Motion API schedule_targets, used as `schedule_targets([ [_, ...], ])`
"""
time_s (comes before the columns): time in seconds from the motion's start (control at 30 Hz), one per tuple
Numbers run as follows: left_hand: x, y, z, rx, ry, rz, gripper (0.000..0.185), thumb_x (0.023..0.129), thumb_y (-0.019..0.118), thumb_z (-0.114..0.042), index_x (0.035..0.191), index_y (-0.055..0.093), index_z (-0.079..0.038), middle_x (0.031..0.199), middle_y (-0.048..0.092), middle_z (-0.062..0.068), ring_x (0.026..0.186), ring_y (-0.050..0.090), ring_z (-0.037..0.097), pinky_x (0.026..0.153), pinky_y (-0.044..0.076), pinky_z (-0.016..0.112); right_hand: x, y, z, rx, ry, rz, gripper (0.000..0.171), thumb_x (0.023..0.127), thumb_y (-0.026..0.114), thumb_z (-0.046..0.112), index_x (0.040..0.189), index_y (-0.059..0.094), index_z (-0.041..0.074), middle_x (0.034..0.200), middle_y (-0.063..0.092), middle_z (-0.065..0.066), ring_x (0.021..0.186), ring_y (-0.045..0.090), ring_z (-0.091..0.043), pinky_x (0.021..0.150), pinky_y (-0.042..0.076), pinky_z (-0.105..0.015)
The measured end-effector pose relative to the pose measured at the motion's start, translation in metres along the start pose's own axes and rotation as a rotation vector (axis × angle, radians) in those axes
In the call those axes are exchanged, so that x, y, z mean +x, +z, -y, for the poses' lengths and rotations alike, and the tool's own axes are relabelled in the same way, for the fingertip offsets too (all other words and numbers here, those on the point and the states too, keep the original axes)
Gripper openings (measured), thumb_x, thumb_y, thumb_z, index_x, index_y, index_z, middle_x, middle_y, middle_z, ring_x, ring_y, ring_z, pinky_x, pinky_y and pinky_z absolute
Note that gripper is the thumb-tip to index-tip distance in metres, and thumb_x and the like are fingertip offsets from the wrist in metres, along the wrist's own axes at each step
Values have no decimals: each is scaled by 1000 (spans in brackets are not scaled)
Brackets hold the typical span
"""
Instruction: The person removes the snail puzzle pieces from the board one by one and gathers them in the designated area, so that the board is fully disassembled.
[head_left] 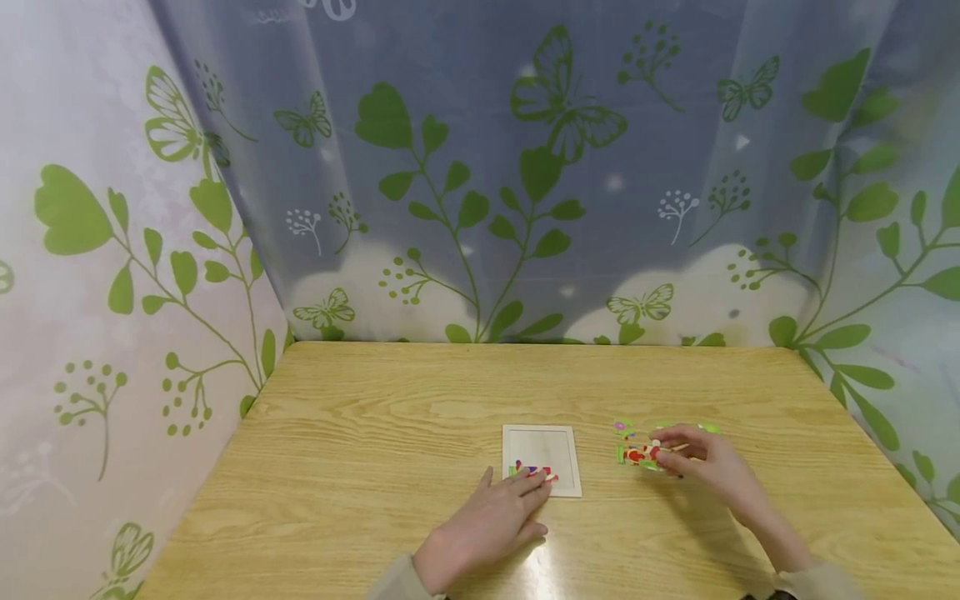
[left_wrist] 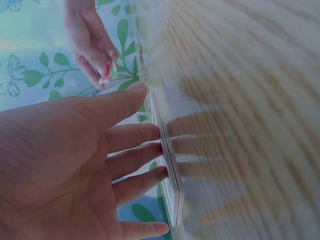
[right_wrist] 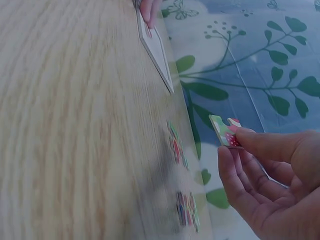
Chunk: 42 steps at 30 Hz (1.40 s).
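On the wooden table [head_left: 360,450], the left hand [head_left: 491,521] lies flat with its fingers straight, the fingertips [left_wrist: 152,131] pressing on the near edge of a white puzzle tray [head_left: 551,446], where a few coloured pieces [head_left: 531,471] already sit. To the right of the tray, the right hand [head_left: 701,458] pinches one puzzle piece [right_wrist: 226,132] between thumb and fingers, lifted off the table. Loose pieces [right_wrist: 180,150] lie on the table just beside that hand, well apart from the tray.
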<state>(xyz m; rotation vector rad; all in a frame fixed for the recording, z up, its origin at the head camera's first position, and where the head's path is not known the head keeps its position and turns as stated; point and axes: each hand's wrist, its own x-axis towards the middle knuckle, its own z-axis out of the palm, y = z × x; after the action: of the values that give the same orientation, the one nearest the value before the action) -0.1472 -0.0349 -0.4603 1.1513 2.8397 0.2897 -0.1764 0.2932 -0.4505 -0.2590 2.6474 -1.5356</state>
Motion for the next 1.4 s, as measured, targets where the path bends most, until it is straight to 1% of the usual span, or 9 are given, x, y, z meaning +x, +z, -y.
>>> schedule_targets([
  [0.17,0,0,0,-7,-7,5,56,92,49,-41,139,41,-14,146,35,1,135,32,22,103,28,61,-10,-15,-6,-25,2,-30,39,86,64,22,116,58,-2,101,64,-16,79,65,-14,68,56,-33],
  [0.27,-1,0,0,-6,-8,6,55,92,50,-41,139,41,-14,146,36,0,135,33,22,102,29,61,-17,-24,-12,-62,26,-51,38,86,64,24,116,59,0,100,65,-12,79,65,-10,68,56,-30],
  [0.43,0,0,0,-2,-5,-2,55,91,50,-41,139,42,-14,146,36,1,134,33,22,102,29,61,-27,-39,-19,-118,52,-69,38,87,64,22,116,59,-1,97,66,-7,77,64,-8,66,55,-28],
  [0.6,0,0,0,-6,-3,-2,55,91,50,-41,139,42,-14,146,36,1,134,33,22,102,29,61,-35,-50,-28,-141,82,-56,38,85,65,19,113,59,-5,93,67,-9,74,65,-8,63,55,-27],
  [0.73,-1,-1,0,-6,-4,-2,55,92,50,-41,139,42,-14,146,36,1,134,33,22,101,29,61,-41,-57,-34,-126,142,-1,38,85,66,20,111,58,-7,91,68,-10,74,66,-9,63,55,-27],
  [0.87,0,0,0,6,0,-10,55,91,50,-41,138,42,-14,145,37,1,133,34,23,101,30,61,-44,-62,-40,-162,148,42,37,84,66,20,108,60,-8,87,68,-11,71,64,-7,59,53,-25],
  [1.0,0,1,1,10,2,-15,55,91,50,-42,138,43,-14,145,37,1,133,35,23,101,30,61,-45,-63,-47,-208,115,36,33,83,68,16,102,62,-10,83,68,-11,67,62,-3,55,52,-25],
  [1.2,-1,1,1,-3,4,-11,55,92,49,-42,138,42,-14,145,37,1,134,34,21,101,31,61,-45,-64,-48,-284,158,44,31,81,69,15,101,63,-8,82,68,-9,67,61,-1,54,50,-22],
  [1.4,0,0,0,1,1,-17,53,93,49,-41,138,44,-14,145,38,0,133,35,22,101,31,60,-43,-62,-45,-354,191,13,31,80,71,22,99,66,-2,82,69,-5,66,59,3,54,47,-20],
])
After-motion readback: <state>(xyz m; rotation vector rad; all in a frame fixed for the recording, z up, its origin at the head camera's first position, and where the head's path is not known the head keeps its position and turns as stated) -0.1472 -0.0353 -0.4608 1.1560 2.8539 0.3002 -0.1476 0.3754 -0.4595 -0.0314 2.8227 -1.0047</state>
